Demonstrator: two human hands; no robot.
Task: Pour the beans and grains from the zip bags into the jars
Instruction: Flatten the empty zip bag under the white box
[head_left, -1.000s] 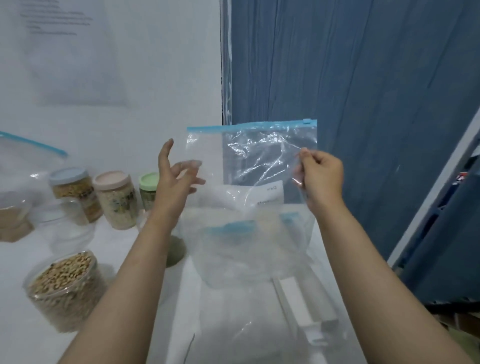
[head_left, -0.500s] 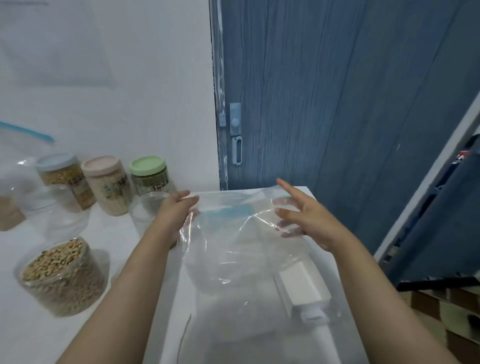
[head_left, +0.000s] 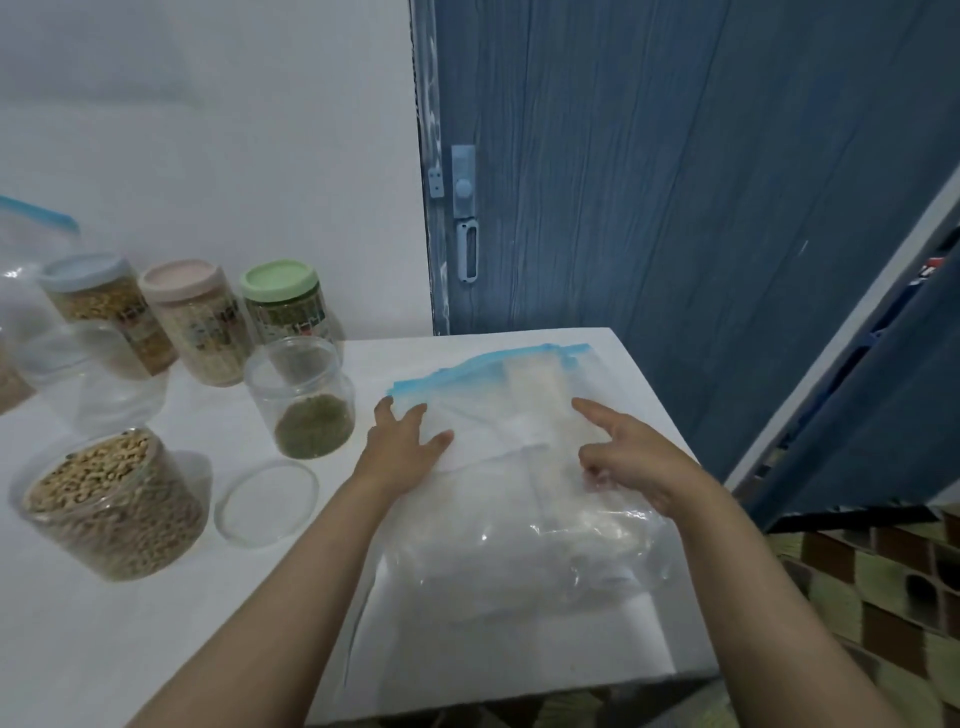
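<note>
Hands flatten an emptied zip bag (head_left: 519, 415) at centre frame, left hand (head_left: 402, 441) and right hand (head_left: 631, 457) both open-fingered on the plastic, apparently stacking it aside while filled jars (head_left: 111, 506) line the tabletop (head_left: 156, 623) at left.

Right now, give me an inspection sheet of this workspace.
Surface: white table, partly covered by bags.
Job's things: empty clear zip bag with blue seal flat on a bag pile; open clear jar of green beans; open clear jar of tan beans; three lidded jars behind.
Clutter: loose clear round lid.
Hands: left hand and right hand rest flat on the bag.
Cables: nothing seen.
Surroundings: white wall, blue door.
</note>
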